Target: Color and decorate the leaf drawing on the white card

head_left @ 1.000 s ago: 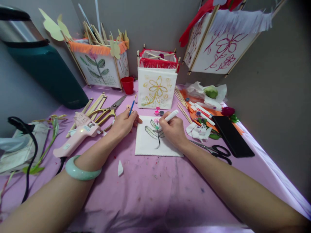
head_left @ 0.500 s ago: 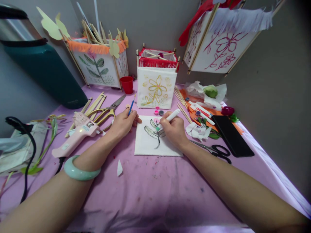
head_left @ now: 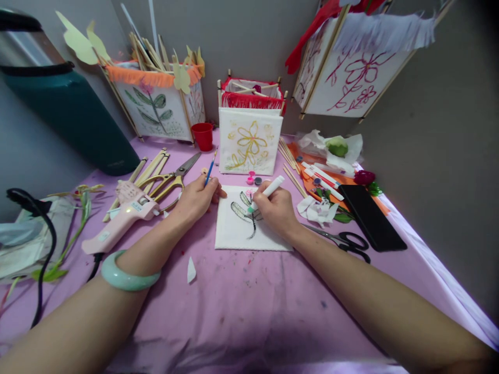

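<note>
Purple cloth (head_left: pixel 234 306) spreads under the flower-drawn white panel (head_left: pixel 234 236). Your right hand (head_left: pixel 277 205) pinches a green-tipped marker (head_left: pixel 274 185) over this panel; your left hand (head_left: pixel 198 197), at the panel's left edge, pinches a blue paintbrush (head_left: pixel 210 170).

Craft workspace (home/workshop unclear), tbl (head_left: pixel 234 296) w/ glue gun (head_left: pixel 123 217), gold scissors (head_left: pixel 178 173); fringed boxes (head_left: pixel 152 109)

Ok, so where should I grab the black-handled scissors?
Probably by the loops, from above: the scissors lie flat, loops between the phone and the right forearm, while the blades point left, toward the right hand.
</note>
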A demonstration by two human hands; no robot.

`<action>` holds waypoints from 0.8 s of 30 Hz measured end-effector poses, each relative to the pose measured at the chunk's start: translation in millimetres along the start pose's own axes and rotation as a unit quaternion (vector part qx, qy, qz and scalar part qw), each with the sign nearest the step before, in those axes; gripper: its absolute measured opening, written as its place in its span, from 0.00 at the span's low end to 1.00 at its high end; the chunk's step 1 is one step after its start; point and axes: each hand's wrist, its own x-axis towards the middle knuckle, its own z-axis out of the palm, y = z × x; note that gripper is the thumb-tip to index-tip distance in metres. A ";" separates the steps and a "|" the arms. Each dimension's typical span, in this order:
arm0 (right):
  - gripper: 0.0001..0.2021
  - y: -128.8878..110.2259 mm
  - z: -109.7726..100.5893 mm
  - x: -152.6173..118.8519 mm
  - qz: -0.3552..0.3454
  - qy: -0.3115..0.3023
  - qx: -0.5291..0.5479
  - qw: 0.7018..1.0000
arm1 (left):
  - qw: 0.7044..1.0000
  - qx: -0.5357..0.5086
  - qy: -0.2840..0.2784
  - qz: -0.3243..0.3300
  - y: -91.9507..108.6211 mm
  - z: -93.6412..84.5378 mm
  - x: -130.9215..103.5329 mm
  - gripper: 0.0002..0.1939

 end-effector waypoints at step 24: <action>0.07 0.2 -1.1 1.6 -0.016 0.022 -0.035 0.999 | 1.000 -0.010 -0.003 0.003 -2.7 0.8 1.4 0.18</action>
